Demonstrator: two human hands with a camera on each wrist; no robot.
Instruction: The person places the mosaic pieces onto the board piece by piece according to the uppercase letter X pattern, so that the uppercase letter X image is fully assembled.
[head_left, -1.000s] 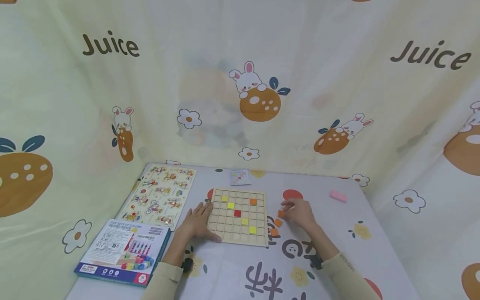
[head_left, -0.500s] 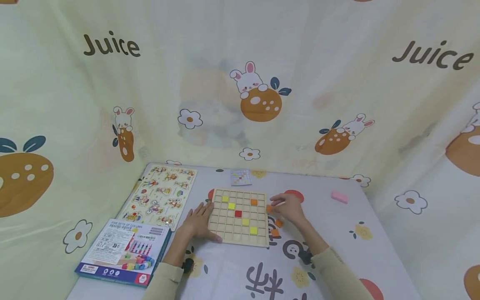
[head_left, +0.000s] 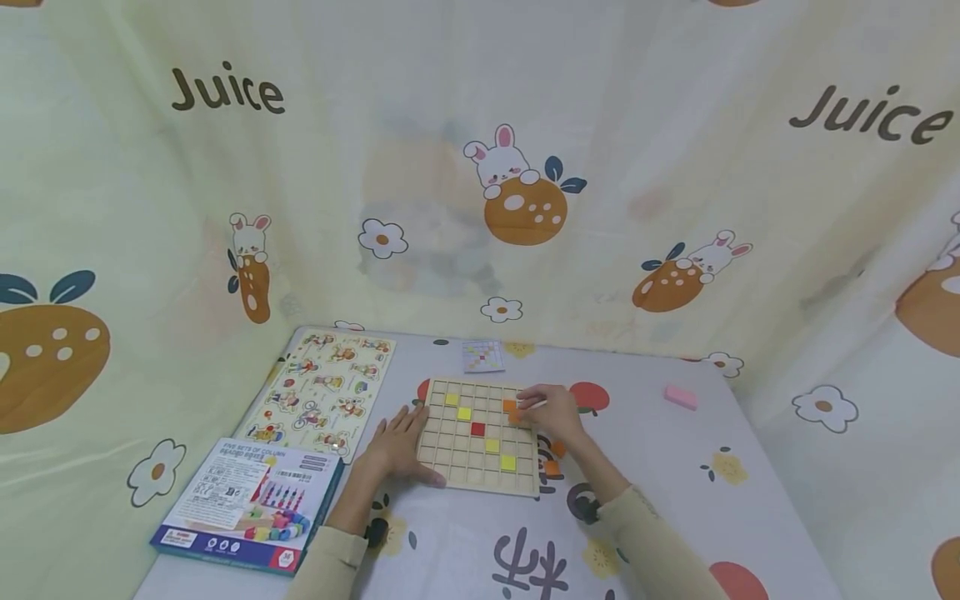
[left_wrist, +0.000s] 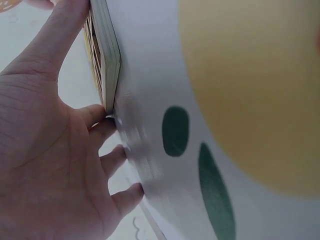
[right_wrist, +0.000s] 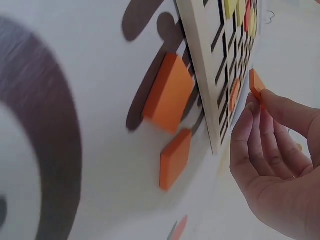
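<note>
A wooden grid board (head_left: 447,456) lies on the table, with several yellow tiles (head_left: 492,446), one red tile (head_left: 477,429) and an orange tile (head_left: 509,405) set in its squares. My left hand (head_left: 395,446) rests with spread fingers along the board's left edge, thumb at the near corner. Over the board's right side, my right hand (head_left: 553,412) pinches another orange tile (right_wrist: 256,82) between thumb and fingertips. Beside the board's right edge, two loose orange tiles (right_wrist: 169,94) lie on the cloth.
A small printed pattern card (head_left: 482,357) lies behind the board. To the left are a sheet of cartoon figures (head_left: 325,383) and a boxed bead set (head_left: 247,504). A pink block (head_left: 681,397) sits at the back right. Printed curtains enclose the table.
My right hand has picked up an orange tile from the cloth and carried it left, over the board. My left hand stays at the board's edge.
</note>
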